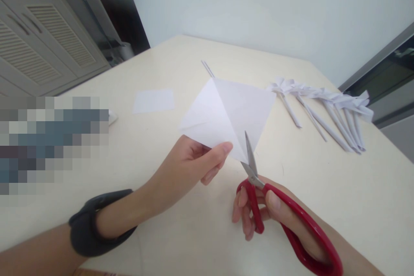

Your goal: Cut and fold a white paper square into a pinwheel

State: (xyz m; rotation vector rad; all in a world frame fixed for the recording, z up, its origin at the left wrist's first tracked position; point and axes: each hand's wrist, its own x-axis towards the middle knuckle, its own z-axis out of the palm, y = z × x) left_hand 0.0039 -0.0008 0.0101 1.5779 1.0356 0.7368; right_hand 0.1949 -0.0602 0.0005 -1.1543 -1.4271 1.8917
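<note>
A creased white sheet of paper (210, 114) is pinched along its near edge by my left hand (200, 155), thumb on top. Red-handled scissors (254, 177) are in my right hand (274, 207), its fingers through the loops. Their blades stand apart at the sheet's near corner, one above the paper and the other partly below it. A diagonal crease runs across the sheet towards this corner. Behind its far corner, thin paper strips or rolls (207, 68) stick out, mostly hidden by the sheet.
On the pale table (155, 69), a small white paper rectangle (153, 101) lies to the left. Several rolled paper tubes (336, 125) and folded white paper pieces (323, 93) lie at the right. A pixelated area covers the left side. Cabinets (48, 30) stand beyond the table.
</note>
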